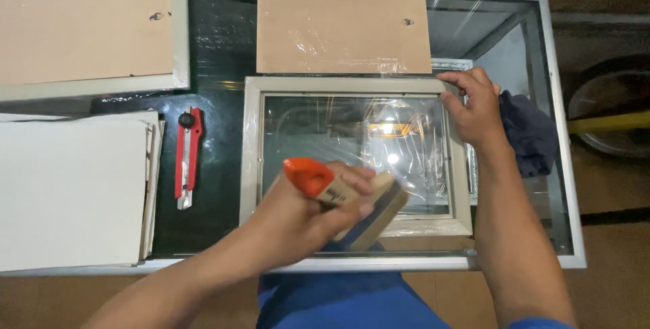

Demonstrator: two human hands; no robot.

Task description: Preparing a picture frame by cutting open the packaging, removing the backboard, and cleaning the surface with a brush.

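Glass-topped table (562, 187) with a pale metal rim fills the view, over a dim floor; a wheel (609, 116) with a yellow bar shows at the right edge.

Largest on it is a stack of white sheets (68, 190) at the left, squared up and reaching the near rim. Behind that lies a frame turned face down (84, 24), its brown backing board up. A second brown board (342, 21), partly under clear film, lies at the far middle.

Just in front of that board sits the pale frame (352, 156), flat on the glass and wrapped in shiny clear film that wrinkles across its pane. A dark blue cloth (528, 133) is bunched just right of the frame.

The right hand (474, 109) presses on the frame's far right corner, fingers curled over the edge and thumb on the moulding. The left hand (308, 217) is closed around a tape dispenser (352, 197) with an orange end and a tan roll, held at the frame's near edge.

A red utility knife (187, 156) lies between the sheets and the frame, apart from both, pointing toward the near rim.
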